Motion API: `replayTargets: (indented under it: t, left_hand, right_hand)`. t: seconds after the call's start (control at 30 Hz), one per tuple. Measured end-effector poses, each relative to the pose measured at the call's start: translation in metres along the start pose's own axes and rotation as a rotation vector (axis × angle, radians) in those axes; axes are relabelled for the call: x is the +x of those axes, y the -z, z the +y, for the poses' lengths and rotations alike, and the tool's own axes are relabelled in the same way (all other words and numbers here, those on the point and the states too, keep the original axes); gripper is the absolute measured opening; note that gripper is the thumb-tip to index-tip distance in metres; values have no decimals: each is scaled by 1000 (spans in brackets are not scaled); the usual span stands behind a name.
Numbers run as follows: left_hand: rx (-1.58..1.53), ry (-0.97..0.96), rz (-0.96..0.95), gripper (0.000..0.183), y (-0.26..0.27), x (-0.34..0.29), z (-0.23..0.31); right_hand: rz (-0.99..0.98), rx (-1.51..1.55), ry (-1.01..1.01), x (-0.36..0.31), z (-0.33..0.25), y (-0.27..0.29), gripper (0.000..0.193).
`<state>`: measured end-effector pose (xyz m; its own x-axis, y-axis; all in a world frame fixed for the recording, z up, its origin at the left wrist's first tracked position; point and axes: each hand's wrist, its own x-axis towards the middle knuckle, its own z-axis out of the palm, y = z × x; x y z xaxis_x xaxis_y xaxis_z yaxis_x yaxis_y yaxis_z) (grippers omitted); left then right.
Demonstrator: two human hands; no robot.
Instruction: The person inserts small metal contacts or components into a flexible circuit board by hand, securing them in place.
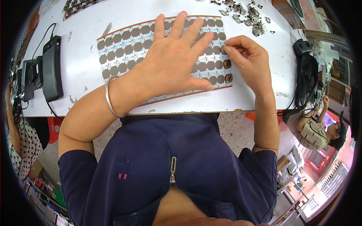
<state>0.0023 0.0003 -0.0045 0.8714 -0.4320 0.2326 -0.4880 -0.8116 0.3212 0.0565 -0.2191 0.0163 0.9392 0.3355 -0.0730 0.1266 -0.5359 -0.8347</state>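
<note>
A white panel with brown edge strips and rows of grey round discs lies on the table in front of me. My left hand rests flat across its middle, fingers spread and pointing away, hiding many discs. At the panel's right edge my right hand pinches a small round metal part between thumb and fingertips, over the end of a row. Below it in the same end column, two similar metal parts sit on their discs.
Loose small metal parts are scattered at the far right. Another disc panel lies far left. A black device on a stand is at the left, black cabled equipment at the right. Other people sit on both sides.
</note>
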Motion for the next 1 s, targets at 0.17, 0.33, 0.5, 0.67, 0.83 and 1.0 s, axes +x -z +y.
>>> replayTargets:
  t: [0.17,0.33,0.5,0.67,0.83,1.0]
  left_hand:
    - [-8,6,23,102,-2,-1,1]
    - [8,9,5,103,0,1,2]
    - [10,6,14,103,-1,0,1]
    - [7,8,14,102,0,0,1]
    - [3,7,15,102,1,1,2]
    - [9,5,13,103,1,1,2]
  right_hand:
    - [102,-256,174,-8,3,-2,16]
    - [90,-139,215,-7,7,-3,20]
    - [92,-155,207,-9,9,-5,19]
    - [167,-319,292,-15,3,-12,18]
    - [180,-336,262,-17,-3,-14,16]
    - [192,-379,302,-17,-1,-14,17]
